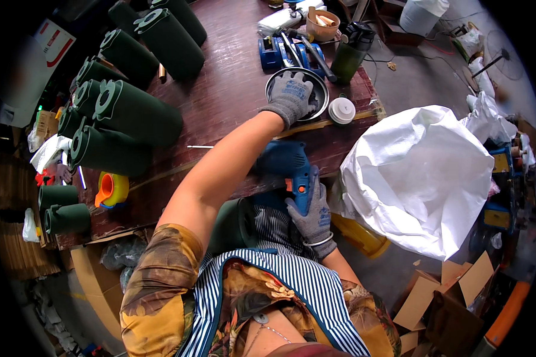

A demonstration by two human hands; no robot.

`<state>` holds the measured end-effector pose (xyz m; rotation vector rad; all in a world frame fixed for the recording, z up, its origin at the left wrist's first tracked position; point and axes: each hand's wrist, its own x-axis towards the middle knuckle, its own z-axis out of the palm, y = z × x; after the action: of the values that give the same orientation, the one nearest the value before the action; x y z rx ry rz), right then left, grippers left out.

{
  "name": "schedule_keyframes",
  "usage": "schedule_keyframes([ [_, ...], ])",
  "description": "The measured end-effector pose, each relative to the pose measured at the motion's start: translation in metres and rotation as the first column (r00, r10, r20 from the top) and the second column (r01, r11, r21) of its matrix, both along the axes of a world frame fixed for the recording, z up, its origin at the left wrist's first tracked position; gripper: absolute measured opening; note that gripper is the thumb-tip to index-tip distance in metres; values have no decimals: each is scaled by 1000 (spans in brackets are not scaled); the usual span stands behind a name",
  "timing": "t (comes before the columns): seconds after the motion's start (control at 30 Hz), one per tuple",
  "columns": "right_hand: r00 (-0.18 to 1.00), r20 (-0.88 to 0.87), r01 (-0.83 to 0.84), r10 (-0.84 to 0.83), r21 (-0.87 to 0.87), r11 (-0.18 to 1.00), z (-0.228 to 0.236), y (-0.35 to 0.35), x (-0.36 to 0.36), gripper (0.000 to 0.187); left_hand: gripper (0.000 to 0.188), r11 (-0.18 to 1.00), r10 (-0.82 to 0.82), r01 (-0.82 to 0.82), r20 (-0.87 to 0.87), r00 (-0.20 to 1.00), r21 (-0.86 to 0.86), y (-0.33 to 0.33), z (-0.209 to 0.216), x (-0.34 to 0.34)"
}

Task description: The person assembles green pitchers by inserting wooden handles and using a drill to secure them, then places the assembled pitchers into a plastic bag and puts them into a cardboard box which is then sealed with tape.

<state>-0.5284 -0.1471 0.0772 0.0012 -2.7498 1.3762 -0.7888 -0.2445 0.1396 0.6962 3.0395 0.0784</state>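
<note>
My left hand (291, 98), in a grey knit glove, reaches into a round metal bowl (322, 102) on the table. Its fingers are bent down and closed, and their tips and anything in them are hidden. My right hand (313, 217), also gloved, grips the handle of a blue power drill (283, 156) in front of my body. The drill's front end passes behind my left forearm. A thin metal rod (201, 146) shows beyond that forearm; whether it joins the drill cannot be seen. Below, at my lap, stands a dark green cylinder (232, 225), partly covered by my arm.
Several dark green cylinders (140, 116) lie at the table's left. An orange-yellow tape dispenser (112, 189) sits near them. Past the bowl are blue tools (271, 52), a bottle (352, 52) and a white-lidded jar (342, 110). A large white sack (417, 172) stands right.
</note>
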Motion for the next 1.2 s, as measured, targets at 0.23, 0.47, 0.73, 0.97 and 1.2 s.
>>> schedule_keyframes([
  [0.23,1000,-11,-16,16,2,1000,1,1,0,106,29,931,99,-73,-53,994,357,-13,-18,-8],
  [0.47,996,46,-59,78,-313,948,2,21,0,102,17,-311,-300,-426,338,892,849,-195,22,71],
  [0.73,963,258,104,83,-632,768,11,22,12,89,14,6,144,-811,802,580,585,-314,-35,209],
  [0.97,910,397,221,121,-710,668,31,7,12,85,16,-119,25,-754,761,648,646,-306,-45,203],
  [1.2,934,330,126,138,-666,736,12,17,10,88,12,-17,-1,-688,688,726,726,-307,-65,188],
])
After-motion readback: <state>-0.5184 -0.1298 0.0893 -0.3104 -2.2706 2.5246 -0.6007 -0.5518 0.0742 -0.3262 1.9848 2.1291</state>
